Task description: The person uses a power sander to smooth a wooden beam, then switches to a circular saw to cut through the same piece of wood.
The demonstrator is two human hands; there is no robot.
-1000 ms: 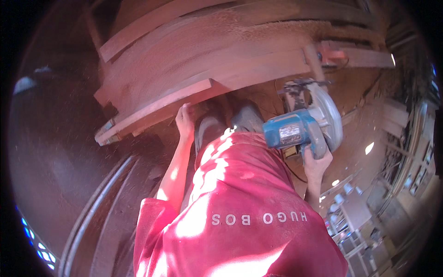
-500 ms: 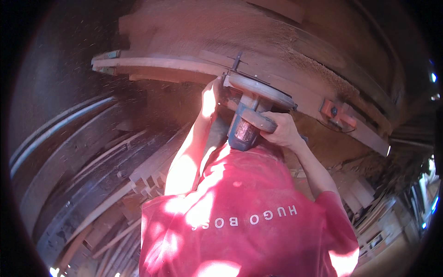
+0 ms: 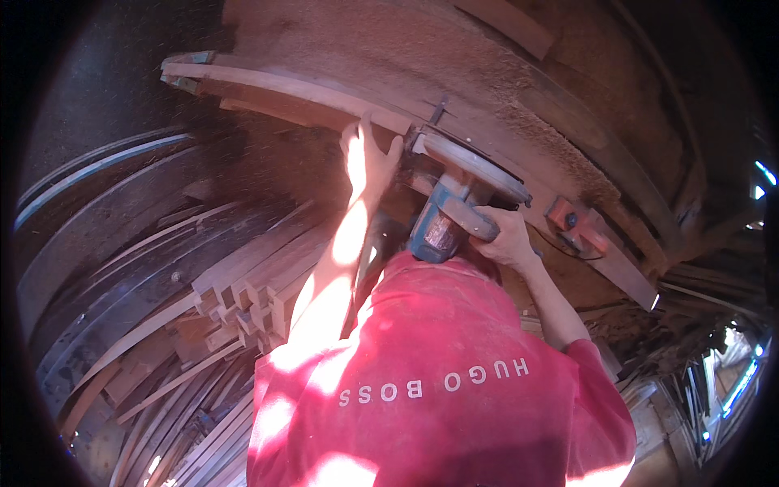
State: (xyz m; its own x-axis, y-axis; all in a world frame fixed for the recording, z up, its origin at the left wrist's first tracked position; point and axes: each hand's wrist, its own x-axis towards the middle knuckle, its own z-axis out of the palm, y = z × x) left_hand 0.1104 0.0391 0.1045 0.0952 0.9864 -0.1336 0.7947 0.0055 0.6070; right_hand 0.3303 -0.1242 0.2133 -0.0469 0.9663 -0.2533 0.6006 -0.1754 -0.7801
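saw (image 3: 436, 229), one: at near edge of bench (image 3: 381, 49), beside right end of board (image 3: 324, 98); right hand (image 3: 510, 237) grasping handle (image 3: 471, 217), best kept level. left hand (image 3: 368, 166), fingers spread, by board; best kept clear.

The circular saw (image 3: 454, 191) has a blue motor body, a rounded handle and a dusty, pale grey blade guard, with a thin dark rod jutting past its far side. It sits at the near edge of the dust-covered tabletop (image 3: 479, 77), its motor end toward the person and its guard slanting down to the right. The long, reddish wooden plank (image 3: 308, 91) runs left along that same edge (its bend may be the lens), its squared right end just beside the saw.
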